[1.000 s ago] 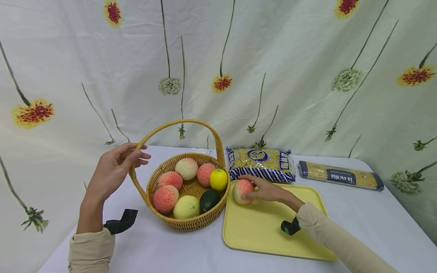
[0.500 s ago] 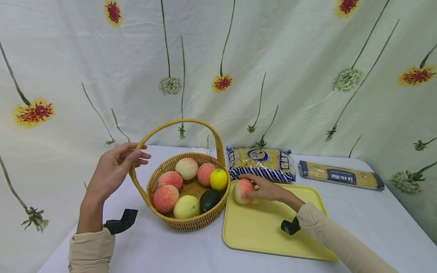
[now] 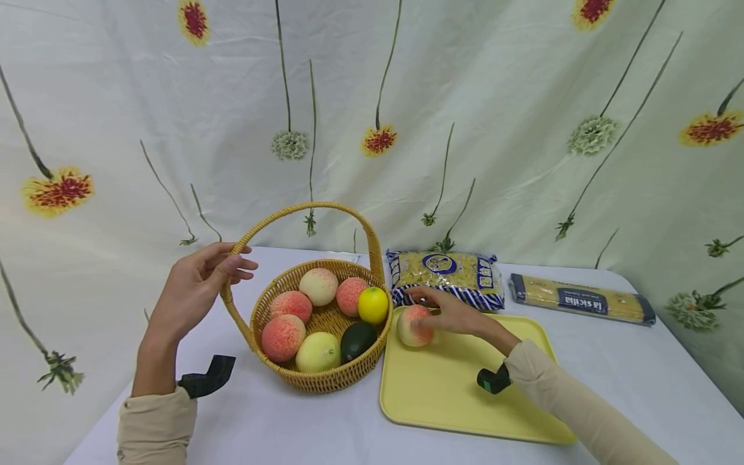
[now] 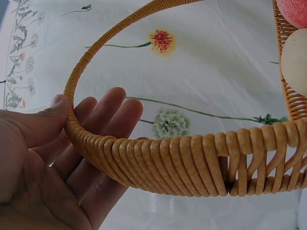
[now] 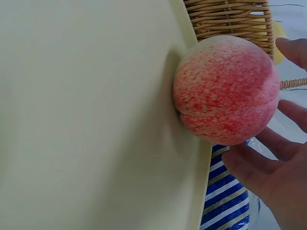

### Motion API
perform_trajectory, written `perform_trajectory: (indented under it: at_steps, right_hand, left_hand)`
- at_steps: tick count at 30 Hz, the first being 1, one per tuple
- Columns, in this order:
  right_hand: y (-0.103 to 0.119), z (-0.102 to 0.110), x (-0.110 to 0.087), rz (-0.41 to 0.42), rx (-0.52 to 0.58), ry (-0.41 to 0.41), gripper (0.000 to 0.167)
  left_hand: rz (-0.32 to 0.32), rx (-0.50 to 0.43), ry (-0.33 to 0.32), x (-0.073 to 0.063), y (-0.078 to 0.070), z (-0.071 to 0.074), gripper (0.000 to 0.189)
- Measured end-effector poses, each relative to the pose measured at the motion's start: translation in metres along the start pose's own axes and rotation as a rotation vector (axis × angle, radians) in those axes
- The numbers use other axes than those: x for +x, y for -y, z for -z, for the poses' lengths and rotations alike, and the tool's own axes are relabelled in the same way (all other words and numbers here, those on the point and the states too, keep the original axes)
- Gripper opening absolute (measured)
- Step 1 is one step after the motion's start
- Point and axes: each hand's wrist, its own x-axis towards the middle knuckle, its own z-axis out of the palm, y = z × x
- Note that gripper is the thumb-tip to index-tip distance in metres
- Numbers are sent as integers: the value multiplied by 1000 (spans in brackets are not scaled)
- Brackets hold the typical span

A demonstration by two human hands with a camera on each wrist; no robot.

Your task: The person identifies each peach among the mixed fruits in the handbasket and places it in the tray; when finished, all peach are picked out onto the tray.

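Observation:
My left hand (image 3: 194,290) holds the handle (image 4: 158,160) of a wicker basket (image 3: 325,384), with the thumb on one side and the fingers on the other. Inside the basket are several peaches (image 3: 283,338), a lemon (image 3: 372,306), a dark green avocado (image 3: 357,342) and a round pale yellow fruit (image 3: 317,353). A pink and cream peach (image 5: 225,91) rests on the yellow tray (image 3: 453,400), at its back left corner. Beside that peach my right hand (image 3: 453,313) has its fingers spread, and the right wrist view shows a gap between the peach and the fingertips.
Behind the tray lies a blue and yellow bag of pasta (image 3: 444,278). A long pack of spaghetti (image 3: 581,299) is farther right. The basket stands close against the tray's left edge. A flowered cloth (image 3: 494,129) hangs behind the white table.
My right hand has let go of the peach on the tray, its fingers lifting and spreading away. The peach stays in place, and the left hand has not moved from the handle.

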Motion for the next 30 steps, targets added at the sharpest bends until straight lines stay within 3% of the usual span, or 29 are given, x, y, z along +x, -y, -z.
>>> perform_trajectory:
  at_steps: [15,30]
  right_hand:
    - [47,6,18,93,-79,-76,66]
    - [91,-26,57,149,-230,54,65]
  left_hand:
    - [-3,-12,1,0,-1,0,28]
    - [-15,-18,-8,0,-1,0,28]
